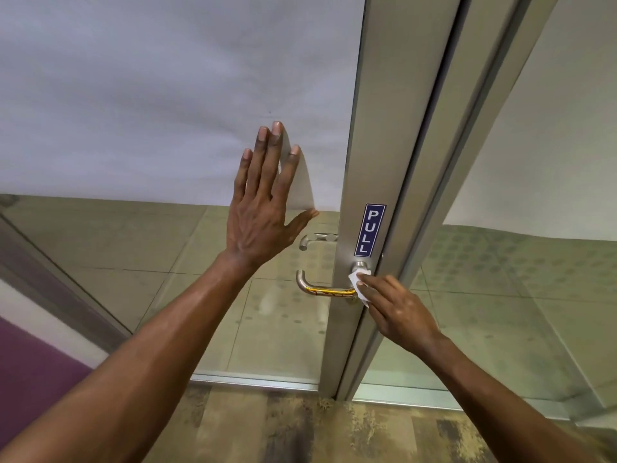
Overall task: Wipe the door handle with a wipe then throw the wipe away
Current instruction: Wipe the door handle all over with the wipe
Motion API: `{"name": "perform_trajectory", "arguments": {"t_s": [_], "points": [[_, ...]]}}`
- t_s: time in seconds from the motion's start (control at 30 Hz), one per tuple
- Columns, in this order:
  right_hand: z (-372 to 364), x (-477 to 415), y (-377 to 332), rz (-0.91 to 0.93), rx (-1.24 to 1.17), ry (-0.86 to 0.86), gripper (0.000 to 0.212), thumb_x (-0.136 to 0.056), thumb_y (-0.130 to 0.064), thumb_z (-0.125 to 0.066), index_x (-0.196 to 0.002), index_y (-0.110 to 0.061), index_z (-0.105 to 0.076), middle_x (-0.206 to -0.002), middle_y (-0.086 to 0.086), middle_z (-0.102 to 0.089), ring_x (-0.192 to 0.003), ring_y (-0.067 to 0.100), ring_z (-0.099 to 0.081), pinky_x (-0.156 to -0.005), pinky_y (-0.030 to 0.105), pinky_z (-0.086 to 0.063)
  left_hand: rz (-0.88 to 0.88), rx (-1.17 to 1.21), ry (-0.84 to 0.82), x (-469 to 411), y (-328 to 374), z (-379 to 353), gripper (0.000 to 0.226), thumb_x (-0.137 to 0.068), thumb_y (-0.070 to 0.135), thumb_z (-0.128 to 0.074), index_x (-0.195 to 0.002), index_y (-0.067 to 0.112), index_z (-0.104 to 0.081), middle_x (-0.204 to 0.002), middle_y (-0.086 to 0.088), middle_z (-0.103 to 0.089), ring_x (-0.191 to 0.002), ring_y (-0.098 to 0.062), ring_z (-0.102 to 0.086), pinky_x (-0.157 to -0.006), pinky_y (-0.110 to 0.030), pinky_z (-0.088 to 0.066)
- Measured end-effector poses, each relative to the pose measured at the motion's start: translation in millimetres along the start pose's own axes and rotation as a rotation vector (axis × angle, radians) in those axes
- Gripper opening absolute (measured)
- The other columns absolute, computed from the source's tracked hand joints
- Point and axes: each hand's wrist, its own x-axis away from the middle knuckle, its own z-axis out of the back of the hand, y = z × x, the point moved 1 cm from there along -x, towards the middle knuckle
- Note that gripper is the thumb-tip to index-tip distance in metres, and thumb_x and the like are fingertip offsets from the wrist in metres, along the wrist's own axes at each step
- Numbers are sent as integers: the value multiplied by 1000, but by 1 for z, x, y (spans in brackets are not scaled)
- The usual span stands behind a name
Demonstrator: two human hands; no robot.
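Pressing a white wipe [360, 285] against the base of a metal door handle [320, 289], a person's right hand [397, 309] works at a glass door [167, 128], its fingers drawn together and pinching the folded sheet between fingertips and the handle's round mount. The wipe covers the inner end of the lever, where it meets the aluminium frame [377, 162]; the rest of the lever runs leftward from it, bare, and curves back toward the glass at its far end. A yellowish reflection streaks the lever's underside.

The left hand [263, 208] lies flat on the glass above and to the left of the handle, palm to the pane, fingers spread and pointing upward, thumb stretched toward the frame. It holds nothing. Both forearms are bare and reach in from the bottom corners of the view.

A blue sign [370, 230] reading "PULL" in white capitals runs vertically on the frame just above the handle's mount. A matching second handle [315, 238] shows through the pane on the door's far side, near the left thumb. The door's upper part is frosted white; the lower part is clear and shows a tiled floor [133, 235] beyond. A mottled brown carpet [300, 429] lies below the door's threshold.
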Motion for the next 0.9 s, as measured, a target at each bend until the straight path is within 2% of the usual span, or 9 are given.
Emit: {"name": "perform_trajectory", "arguments": {"t_s": [0.17,0.27,0.4,0.53,0.6,0.67,0.77,0.9], "points": [[11,-6,3,30,-34,-131,61,-93,-26,-67,-150,-11,-55,-151,11,-57,-125,28,-57,-84,38,-64,-42,37,-19,3,-14,-12,107,-102,73,-63,-179,12,-19,-187,-11,9,-176,-31,6,-143,-54,-8],[19,-15,4,77,16,-192,61,-90,-14,-71,-149,-14,-54,-149,11,-55,-122,25,-54,-77,32,-62,-59,40,-36,5,-17,-17,112,-102,74,-62,-180,18,-5,-187,-8,14,-176,-30,10,-143,-53,-4],[24,-30,7,117,129,-272,68,-84,4,-75,-147,-15,-58,-146,10,-60,-125,29,-59,-69,38,-65,-73,27,-51,5,-20,-21,113,-102,74,-59,-180,20,2,-187,-8,18,-176,-29,12,-143,-51,0],[23,-38,1,120,184,-311,54,-98,-5,-66,-149,-19,-58,-151,1,-60,-143,27,-49,-80,42,-65,-80,-3,-58,7,-21,-25,111,-103,76,-55,-180,20,4,-187,-7,20,-176,-28,15,-143,-50,4],[24,-39,-5,103,180,-283,55,-93,-4,-73,-145,-17,-63,-143,2,-66,-137,29,-55,-81,42,-66,-81,-18,-61,7,-22,-26,110,-103,77,-52,-180,20,4,-187,-7,21,-176,-28,16,-143,-50,6],[23,-38,-13,93,176,-251,58,-86,-2,-80,-141,-13,-66,-132,4,-72,-124,29,-62,-76,41,-66,-80,-29,-60,7,-23,-27,109,-104,78,-50,-180,20,4,-187,-7,20,-176,-28,16,-143,-49,7],[21,-37,-26,58,185,-228,58,-83,-1,-82,-138,-9,-67,-122,5,-74,-112,27,-63,-67,39,-64,-82,-39,-61,8,-24,-29,109,-104,78,-48,-180,20,5,-187,-8,21,-176,-29,17,-142,-49,9],[15,-41,-45,-38,202,-194,55,-81,-2,-86,-134,-6,-69,-115,9,-74,-114,26,-56,-60,38,-61,-80,-45,-68,8,-23,-30,108,-105,79,-46,-179,20,6,-186,-7,23,-175,-28,19,-142,-49,11]]}}
